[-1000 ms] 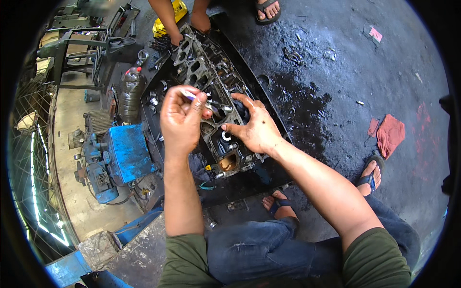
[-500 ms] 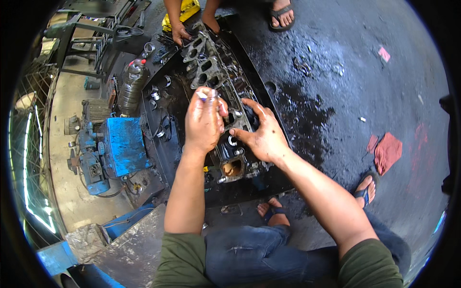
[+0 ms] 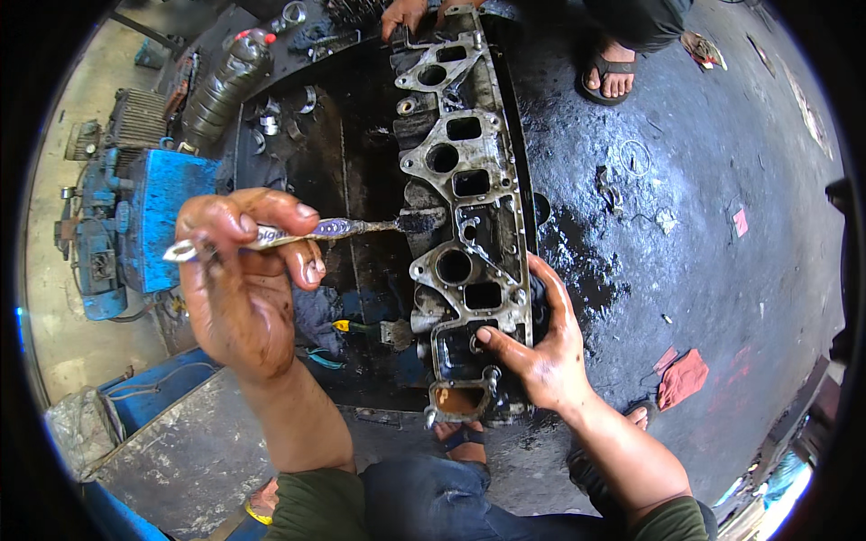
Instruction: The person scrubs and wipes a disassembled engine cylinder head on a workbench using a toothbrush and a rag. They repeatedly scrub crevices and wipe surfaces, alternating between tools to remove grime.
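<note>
1. While our left hand [image 3: 244, 279] is curled with a toothbrush [image 3: 334, 229] pinched between its digits, the engine casting [image 3: 503, 236] lies to its right, well within the brush's reach; the hand itself stands apart from the metal.
2. We see the toothbrush's long axis run left to right, rising slightly toward its dark bristle end. That end meets or overlaps the casting's left flank, around the middle of its length; we cannot tell how firmly it presses.
3. The casting's long axis runs away from us, from near our knees toward a co-worker's hand [image 3: 404, 16] at the far end, so brush and casting lie nearly square to one another.
4. Our right hand [image 3: 546, 361] is the nearer one, touching the casting: it clasps the right edge in the near half, thumb over the upper face, fingers apart from the thumb along the outer side.
5. Beneath and left of the casting we have a dark pan [image 3: 370, 117]. Within it, just beside the casting's near part and below the toothbrush, lies a yellow-tipped brush [image 3: 370, 329], touched by neither of our hands.
</note>
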Motion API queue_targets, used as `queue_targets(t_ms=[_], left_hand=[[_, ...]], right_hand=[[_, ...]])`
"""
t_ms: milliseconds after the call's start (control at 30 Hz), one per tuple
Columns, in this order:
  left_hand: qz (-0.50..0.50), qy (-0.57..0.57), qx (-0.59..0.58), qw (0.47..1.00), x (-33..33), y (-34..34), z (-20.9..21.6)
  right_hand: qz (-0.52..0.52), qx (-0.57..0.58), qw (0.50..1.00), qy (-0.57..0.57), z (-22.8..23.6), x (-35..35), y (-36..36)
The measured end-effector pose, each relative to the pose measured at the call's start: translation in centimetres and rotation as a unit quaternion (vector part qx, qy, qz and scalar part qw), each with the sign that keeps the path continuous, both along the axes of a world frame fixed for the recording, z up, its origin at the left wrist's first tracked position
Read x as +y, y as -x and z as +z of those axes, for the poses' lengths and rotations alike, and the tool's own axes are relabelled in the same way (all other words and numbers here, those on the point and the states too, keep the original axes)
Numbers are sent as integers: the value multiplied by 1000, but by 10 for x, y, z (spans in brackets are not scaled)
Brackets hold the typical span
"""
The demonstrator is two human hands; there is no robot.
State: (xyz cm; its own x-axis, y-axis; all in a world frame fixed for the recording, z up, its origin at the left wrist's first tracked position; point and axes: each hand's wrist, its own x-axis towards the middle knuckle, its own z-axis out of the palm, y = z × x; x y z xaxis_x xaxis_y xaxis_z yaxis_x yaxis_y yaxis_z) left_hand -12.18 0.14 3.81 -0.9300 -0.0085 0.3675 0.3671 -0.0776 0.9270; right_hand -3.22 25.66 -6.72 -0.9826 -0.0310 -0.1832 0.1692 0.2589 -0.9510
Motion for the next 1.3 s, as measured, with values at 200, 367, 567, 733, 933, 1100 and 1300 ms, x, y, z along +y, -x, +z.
queue_targets(t_ms=[200, 367, 567, 733, 933, 1100, 1300], left_hand=[[-26, 16, -37, 999, -7, 10, -10], [-83, -1, -65, 994, 9, 10, -3], [-100, 58, -92, 989, 41, -2, 1], [-213, 387, -95, 892, 72, 0, 9], [-205, 603, -120, 761, 99, 12, 25], [-198, 604, -195, 747, 101, 13, 17], [-221, 589, -115, 769, 120, 32, 27]], right_hand=[[4, -16, 1000, 18, -4, 1, -3], [-2, -8, 1000, 28, -7, 0, -4], [-12, 17, 998, 52, -7, -3, 1], [-41, 9, 997, 66, -5, -5, 0], [-59, -42, 994, 82, -2, -3, -4], [-52, -73, 993, 79, 4, 0, -3], [-46, -83, 994, 60, 8, 2, -2]])
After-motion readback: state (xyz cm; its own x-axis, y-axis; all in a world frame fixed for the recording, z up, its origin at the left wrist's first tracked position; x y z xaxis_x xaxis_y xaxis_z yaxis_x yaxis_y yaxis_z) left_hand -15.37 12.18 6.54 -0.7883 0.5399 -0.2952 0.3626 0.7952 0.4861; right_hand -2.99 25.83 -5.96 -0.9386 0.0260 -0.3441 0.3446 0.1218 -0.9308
